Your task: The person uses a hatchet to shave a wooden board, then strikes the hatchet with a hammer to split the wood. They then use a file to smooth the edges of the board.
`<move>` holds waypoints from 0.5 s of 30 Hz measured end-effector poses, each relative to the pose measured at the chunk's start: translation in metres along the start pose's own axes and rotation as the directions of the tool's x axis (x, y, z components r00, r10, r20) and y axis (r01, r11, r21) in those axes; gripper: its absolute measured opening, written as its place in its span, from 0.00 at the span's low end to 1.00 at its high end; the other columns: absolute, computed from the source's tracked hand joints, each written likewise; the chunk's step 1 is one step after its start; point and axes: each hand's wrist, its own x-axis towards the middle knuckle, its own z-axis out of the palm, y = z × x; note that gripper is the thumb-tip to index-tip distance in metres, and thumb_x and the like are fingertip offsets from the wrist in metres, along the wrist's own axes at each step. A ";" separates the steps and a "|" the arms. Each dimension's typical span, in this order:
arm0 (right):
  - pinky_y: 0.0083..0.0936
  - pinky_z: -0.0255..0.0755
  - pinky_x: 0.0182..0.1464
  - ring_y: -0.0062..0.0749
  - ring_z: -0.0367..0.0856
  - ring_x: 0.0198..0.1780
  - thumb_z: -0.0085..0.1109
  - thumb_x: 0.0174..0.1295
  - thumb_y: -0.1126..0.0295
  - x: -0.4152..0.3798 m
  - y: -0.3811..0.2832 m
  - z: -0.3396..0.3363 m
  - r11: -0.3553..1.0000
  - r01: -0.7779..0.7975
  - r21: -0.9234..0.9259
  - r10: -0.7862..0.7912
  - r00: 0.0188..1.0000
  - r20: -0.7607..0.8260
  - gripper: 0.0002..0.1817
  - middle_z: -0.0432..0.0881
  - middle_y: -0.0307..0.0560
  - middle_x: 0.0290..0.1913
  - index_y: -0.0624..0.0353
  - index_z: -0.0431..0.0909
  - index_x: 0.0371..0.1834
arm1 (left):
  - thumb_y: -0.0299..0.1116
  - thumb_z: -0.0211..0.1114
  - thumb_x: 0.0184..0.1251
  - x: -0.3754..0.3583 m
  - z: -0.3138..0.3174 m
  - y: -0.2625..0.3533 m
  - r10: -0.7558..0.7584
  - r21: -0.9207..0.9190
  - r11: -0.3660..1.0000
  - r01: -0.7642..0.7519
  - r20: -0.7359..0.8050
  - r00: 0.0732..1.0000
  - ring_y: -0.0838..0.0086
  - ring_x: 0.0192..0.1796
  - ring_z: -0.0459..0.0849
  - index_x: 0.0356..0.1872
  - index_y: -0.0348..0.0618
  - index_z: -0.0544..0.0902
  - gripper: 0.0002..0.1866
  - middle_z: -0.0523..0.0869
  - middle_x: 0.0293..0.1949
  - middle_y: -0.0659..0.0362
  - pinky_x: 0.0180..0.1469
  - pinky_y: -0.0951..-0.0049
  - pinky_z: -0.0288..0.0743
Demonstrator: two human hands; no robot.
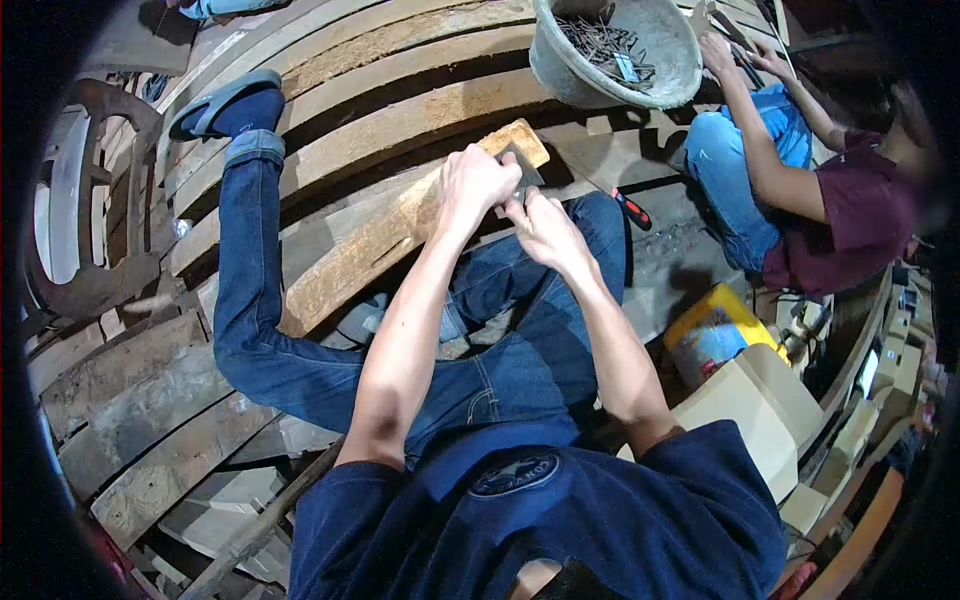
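Note:
A long light-brown wooden beam (365, 248) lies slanted across my lap and legs, its far end pointing up and right. Near that end, both hands close around a small dark flat piece (523, 172). My left hand (478, 185) is curled over its left side, above the beam. My right hand (545, 228) grips it from below and right, fingers wrapped. The piece's exact shape is partly hidden by my fingers. A screwdriver with a red and black handle (632, 209) lies on the boards to the right.
A bucket (560, 70) of long nails stands at the top. A co-worker (790, 190) sits at the right, hands near a tool. A yellow container (715, 325) and cardboard box (755, 410) are at lower right; a dark wooden frame (140, 190) is left.

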 end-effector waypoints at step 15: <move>0.50 0.79 0.43 0.66 0.86 0.42 0.51 0.71 0.52 0.011 0.008 -0.002 0.999 -0.047 -0.004 0.047 0.999 -0.006 0.30 0.81 0.78 0.32 0.81 0.73 0.41 | 0.54 0.63 0.61 0.014 0.011 0.006 -0.017 0.033 0.999 0.018 -0.035 0.999 0.48 0.51 0.88 0.42 0.34 0.88 0.28 0.89 0.43 0.39 0.55 0.54 0.80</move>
